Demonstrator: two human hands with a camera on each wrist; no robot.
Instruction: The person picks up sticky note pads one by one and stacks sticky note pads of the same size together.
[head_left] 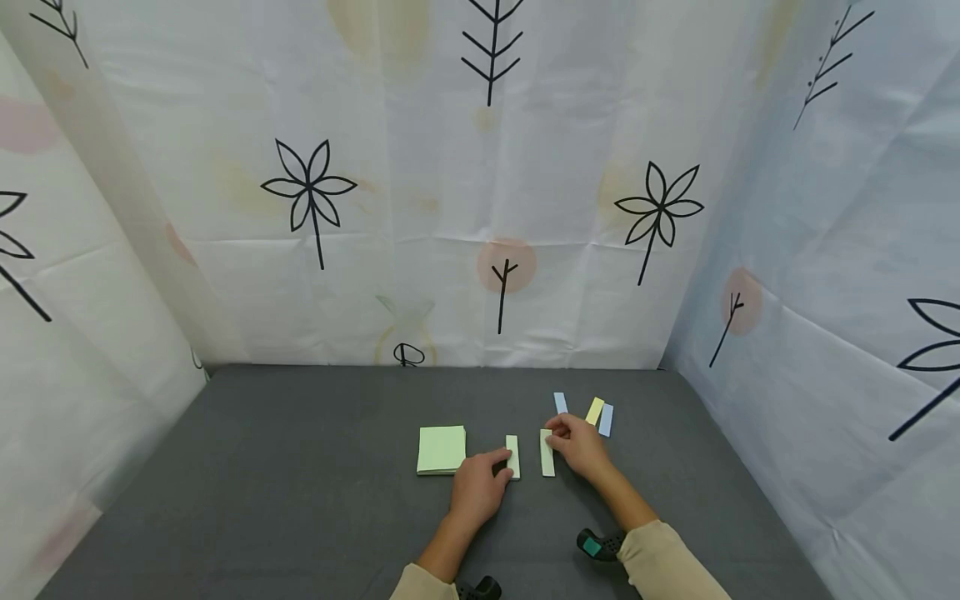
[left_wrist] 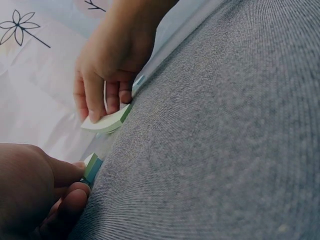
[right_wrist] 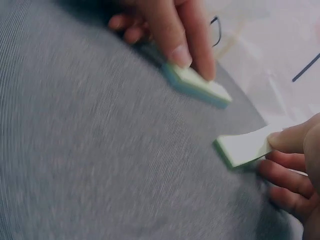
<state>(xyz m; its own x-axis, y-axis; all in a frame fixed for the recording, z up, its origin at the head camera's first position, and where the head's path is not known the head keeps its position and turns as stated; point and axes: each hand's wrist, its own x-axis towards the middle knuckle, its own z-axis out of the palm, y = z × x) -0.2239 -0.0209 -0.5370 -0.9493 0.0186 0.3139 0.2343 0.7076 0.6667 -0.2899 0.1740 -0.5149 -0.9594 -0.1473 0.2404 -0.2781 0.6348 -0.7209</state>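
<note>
Two narrow strips of pale green sticky notes lie side by side in the head view. My left hand [head_left: 477, 492] pinches the edge of the left sticky note strip [head_left: 513, 446]; in the right wrist view, bluish layers show along the side of this strip [right_wrist: 200, 90]. With thumb and fingers, my right hand [head_left: 581, 444] grips the far end of the right sticky note strip [head_left: 547, 463]. That strip [left_wrist: 112, 121] bends upward in the left wrist view. A square pale green sticky note pad [head_left: 441, 450] lies to the left, beside my left hand.
Beyond my right hand lie a small blue strip [head_left: 560, 402], a yellow strip [head_left: 595, 410] and another blue strip [head_left: 606, 420]. A dark grey cloth covers the table [head_left: 300, 483]. White patterned curtains [head_left: 420, 250] stand behind and at both sides.
</note>
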